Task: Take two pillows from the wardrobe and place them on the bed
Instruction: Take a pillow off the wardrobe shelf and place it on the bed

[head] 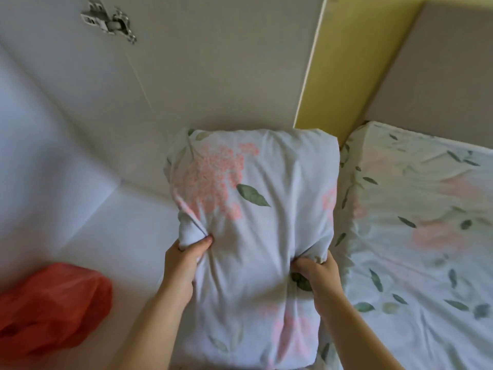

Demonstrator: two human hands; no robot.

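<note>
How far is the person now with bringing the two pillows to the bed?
Done: one floral pillow is out and held up. In hand: the left hand and right hand both pinch its cover, and it is carried next to the bed, not yet lying on it. Left: put this pillow down and fetch the second one. No other pillow shows on the bed in this view.

Pillow (pixel 256 222): white case w/ pink flower clusters and green leaves, creased, bunched at both sides, held upright lengthwise just left of bed (pixel 416 236). Bed sheet has same floral print, wrinkled.
</note>
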